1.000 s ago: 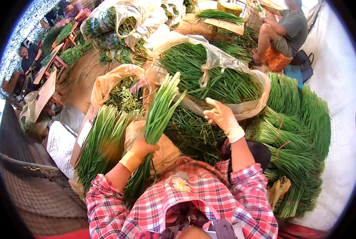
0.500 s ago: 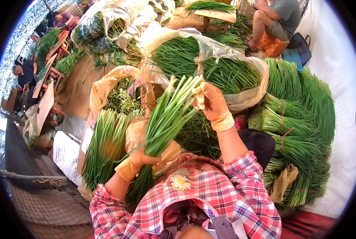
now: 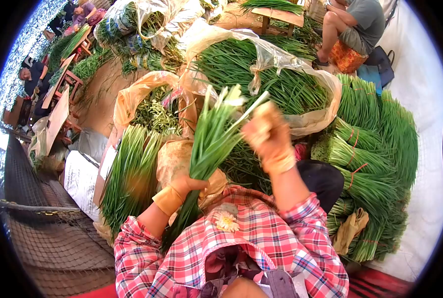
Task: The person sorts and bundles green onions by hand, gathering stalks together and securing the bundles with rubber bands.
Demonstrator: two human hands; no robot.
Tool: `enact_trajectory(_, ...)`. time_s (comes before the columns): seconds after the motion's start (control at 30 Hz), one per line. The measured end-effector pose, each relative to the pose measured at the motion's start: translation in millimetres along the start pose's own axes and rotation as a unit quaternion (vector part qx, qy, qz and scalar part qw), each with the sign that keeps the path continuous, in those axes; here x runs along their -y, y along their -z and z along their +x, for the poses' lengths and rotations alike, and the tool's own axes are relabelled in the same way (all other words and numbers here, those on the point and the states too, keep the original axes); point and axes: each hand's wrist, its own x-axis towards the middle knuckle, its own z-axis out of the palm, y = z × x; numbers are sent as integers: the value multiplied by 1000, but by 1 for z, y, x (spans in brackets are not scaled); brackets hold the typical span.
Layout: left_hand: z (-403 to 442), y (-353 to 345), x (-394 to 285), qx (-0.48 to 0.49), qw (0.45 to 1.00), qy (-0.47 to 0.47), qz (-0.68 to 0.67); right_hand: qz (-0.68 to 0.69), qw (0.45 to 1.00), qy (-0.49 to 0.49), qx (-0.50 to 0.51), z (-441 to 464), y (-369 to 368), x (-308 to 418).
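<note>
My gloved left hand point(image 3: 184, 188) is wrapped round a bunch of long green stalks point(image 3: 209, 149), whose pale ends fan out upward. Close by on the right, my gloved right hand point(image 3: 270, 134) is raised with fingers curled, blurred by motion. A pale stalk end reaches its fingers, but whether it grips that stalk cannot be made out. Loose stalks point(image 3: 127, 179) lie left of my left hand. Beyond both hands, a large plastic bag point(image 3: 325, 89) holds long green leaves, and a smaller bag point(image 3: 124, 102) holds short cut pieces.
Banded green bundles point(image 3: 365, 154) are stacked at the right beside a white sheet point(image 3: 430, 198). A seated person point(image 3: 363, 25) is at the upper right, near a small table point(image 3: 281, 17). Other people point(image 3: 35, 77) sit at the upper left by boards. Netting point(image 3: 47, 238) hangs lower left.
My right hand went from open to curled at the stalks' pale ends, then moved slightly right and down. The bunch's ends have spread apart. My left hand keeps its hold.
</note>
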Motion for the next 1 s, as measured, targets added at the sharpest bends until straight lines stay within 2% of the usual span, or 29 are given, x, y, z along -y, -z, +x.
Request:
enact_trajectory(0.03,-1,1,4,1,1000,0,2,168,983,-14,68,12,18,31)
enact_trajectory(0.1,-1,-1,15,-21,997,-60,38,72,982,175,24,11,16,75)
enact_trajectory(0.13,7,9,31,-44,981,-144,121,32,980,194,20,8,18,96)
enact_trajectory(0.17,4,9,26,-42,982,-143,119,-36,979,181,82,3,26,108)
enact_trajectory(0.2,-4,7,18,-88,956,-133,246,-288,954,77,19,1,25,108)
enact_trajectory(0.23,-11,7,12,-133,912,-120,369,-538,841,-20,-48,-1,25,102)
enact_trajectory(0.27,-16,10,15,-147,905,-172,361,-742,653,-140,-55,-2,25,96)
enact_trajectory(0.3,-20,11,11,-149,905,-174,359,-891,448,-11,-72,-3,30,82)
enact_trajectory(0.33,-24,11,8,-180,872,-184,417,-797,591,36,-119,-2,31,83)
enact_trajectory(0.37,-21,17,13,-186,869,-190,418,-676,715,81,-161,0,31,83)
enact_trajectory(0.4,-19,23,19,-191,866,-196,419,-709,676,133,-151,2,19,78)
enact_trajectory(0.43,-22,20,19,-191,866,-192,420,-779,594,183,-84,6,9,71)
enact_trajectory(0.5,-31,11,9,-243,801,-245,489,-828,509,233,24,21,13,54)
enact_trajectory(0.53,-33,7,4,-238,834,-184,463,-847,498,186,20,26,20,49)
enact_trajectory(0.57,-33,6,3,-236,834,-185,463,-878,451,161,32,32,31,44)
enact_trajectory(0.63,-35,6,5,-226,841,-204,446,-890,434,121,67,37,34,36)
enact_trajectory(0.7,-38,6,6,-222,846,-215,434,-893,420,131,88,37,38,28)
enact_trajectory(0.77,-39,9,7,-218,851,-227,421,-923,365,63,109,38,39,24)
enact_trajectory(0.8,-39,12,9,-214,862,-201,414,-933,326,79,127,38,39,21)
enact_trajectory(0.9,-46,12,3,-206,879,-142,406,-928,343,68,132,35,47,19)
enact_trajectory(0.93,-48,12,1,-203,884,-113,406,-866,463,135,133,34,49,22)
enact_trajectory(0.97,-49,16,3,-203,885,-112,404,-758,642,104,54,32,52,24)
enact_trajectory(1.0,-51,25,8,-202,887,-99,404,-611,788,67,-29,29,54,28)
